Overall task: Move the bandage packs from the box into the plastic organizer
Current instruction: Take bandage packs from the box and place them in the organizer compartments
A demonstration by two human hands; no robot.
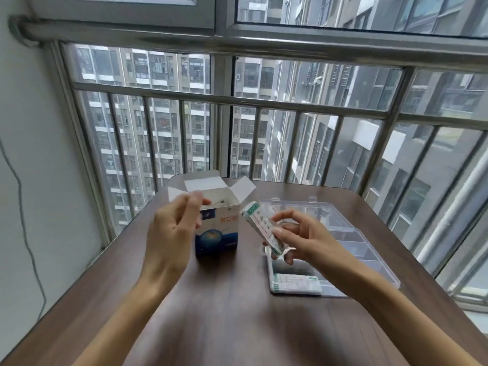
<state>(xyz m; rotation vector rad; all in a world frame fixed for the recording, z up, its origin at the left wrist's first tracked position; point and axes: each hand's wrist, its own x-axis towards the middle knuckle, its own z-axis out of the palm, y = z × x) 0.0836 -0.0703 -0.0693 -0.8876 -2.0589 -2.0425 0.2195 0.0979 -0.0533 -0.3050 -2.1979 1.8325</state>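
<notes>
a pack (pixel 261 228) is pinched by right hand (pixel 298 236) right of box (pixel 217 228); left hand (pixel 171 231) is held loose, empty; pack may be dropped short of organizer (pixel 369 249) if grip slips.

Left hand (pixel 171 228) blurred at the fingertips, hiding the near left corner of the box (pixel 219 231). Box contents mostly lost in shadow behind its front wall. Print on the bandage pack (pixel 261 228) too smeared to read; lower end covered by fingers of the right hand (pixel 298 236). Organizer (pixel 369 249) partly hidden behind that hand and forearm. Second pack (pixel 298 283) inside it, lettering too small to make out. Both forearms cut off by the bottom edge.
</notes>
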